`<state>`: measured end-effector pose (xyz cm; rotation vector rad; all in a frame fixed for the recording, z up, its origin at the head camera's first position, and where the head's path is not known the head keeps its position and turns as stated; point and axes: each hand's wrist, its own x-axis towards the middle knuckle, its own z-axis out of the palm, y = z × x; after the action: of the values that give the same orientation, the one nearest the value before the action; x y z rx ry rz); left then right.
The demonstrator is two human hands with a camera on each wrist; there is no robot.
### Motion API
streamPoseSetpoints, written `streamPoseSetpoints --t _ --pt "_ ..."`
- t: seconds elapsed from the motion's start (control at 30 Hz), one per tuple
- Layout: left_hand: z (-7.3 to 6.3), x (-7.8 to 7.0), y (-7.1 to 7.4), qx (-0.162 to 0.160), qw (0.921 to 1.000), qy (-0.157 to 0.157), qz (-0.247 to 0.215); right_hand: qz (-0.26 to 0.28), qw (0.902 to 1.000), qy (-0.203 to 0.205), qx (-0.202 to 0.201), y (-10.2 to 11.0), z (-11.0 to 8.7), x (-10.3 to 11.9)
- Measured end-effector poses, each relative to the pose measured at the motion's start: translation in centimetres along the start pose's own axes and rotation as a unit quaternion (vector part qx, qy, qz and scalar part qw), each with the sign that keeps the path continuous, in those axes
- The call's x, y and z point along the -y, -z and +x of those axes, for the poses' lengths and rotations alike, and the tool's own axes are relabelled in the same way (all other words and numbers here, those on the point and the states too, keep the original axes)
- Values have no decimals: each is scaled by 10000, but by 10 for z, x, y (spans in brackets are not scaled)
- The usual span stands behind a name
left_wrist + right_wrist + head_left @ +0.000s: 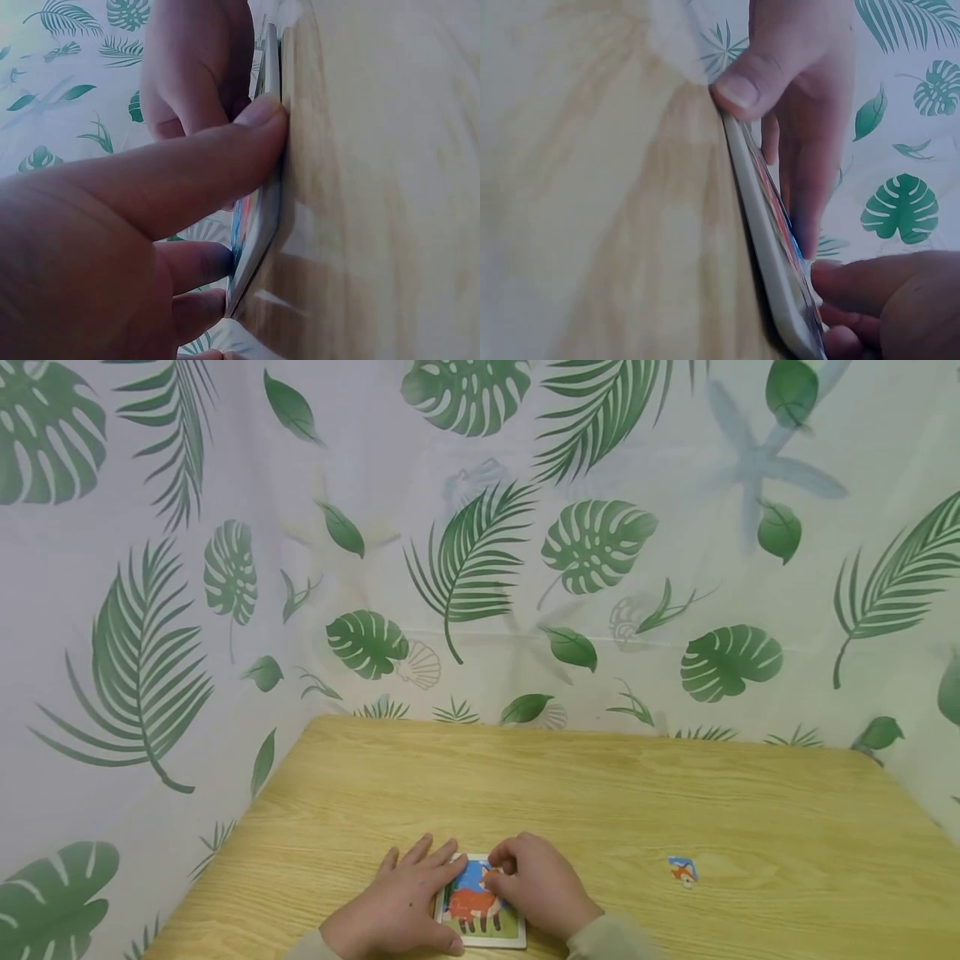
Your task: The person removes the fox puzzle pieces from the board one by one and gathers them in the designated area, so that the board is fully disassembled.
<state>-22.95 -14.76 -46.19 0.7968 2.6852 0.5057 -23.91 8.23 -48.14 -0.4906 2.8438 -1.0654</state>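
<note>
A small picture puzzle (475, 907) in a white-edged tray lies on the table, showing a reddish-orange animal with dark legs on grass under blue sky. My left hand (401, 893) rests over its left side with fingers spread, the thumb at the near edge and fingertips by the far left corner. My right hand (543, 885) has its fingers curled at the upper right of the picture. Its thumb and forefinger pinch a puzzle piece there, mostly hidden by the fingers. In the right wrist view, the right thumb (855, 281) is right at the puzzle's face.
A loose puzzle piece (682, 872) in blue, orange and white lies on the wooden table (570, 793) to the right of my right hand. A white cloth (495, 693) printed with green leaves hangs behind the table and along its left side.
</note>
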Motion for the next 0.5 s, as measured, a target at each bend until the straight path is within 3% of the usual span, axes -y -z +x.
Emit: streamPoseSetpoints --t 0.3,0.5 --pt "0 2 -1 -21 10000 38 -83 96 9979 -612 -205 -9 5 7" --pt "1 3 -2 -38 9998 38 -206 487 9968 -595 -203 -9 3 6"
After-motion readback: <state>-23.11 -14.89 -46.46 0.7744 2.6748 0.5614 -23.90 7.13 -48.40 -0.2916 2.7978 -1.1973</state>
